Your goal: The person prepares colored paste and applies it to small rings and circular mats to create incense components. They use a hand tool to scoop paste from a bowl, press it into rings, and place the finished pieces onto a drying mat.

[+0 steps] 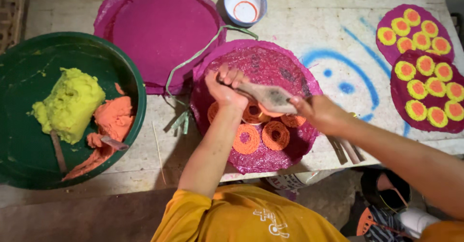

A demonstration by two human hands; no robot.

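Two hands work a wooden press (pixel 268 97) over a magenta mat (pixel 299 77) on the counter (pixel 309 29): left hand (pixel 225 86) clenched on one end, right hand (pixel 319 112) wrapped around the other, steadying it above orange dough rings (pixel 261 135).

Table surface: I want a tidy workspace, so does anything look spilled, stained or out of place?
Yes. Blue paint streaks mark the white table right of the middle pink mat, and loose green strips lie beside that mat's left edge.

The pale table (pixel 309 24) with blue paint marks holds a big green bowl (pixel 133 73), round pink mats (pixel 159 29) and a small white bowl (pixel 245 2).
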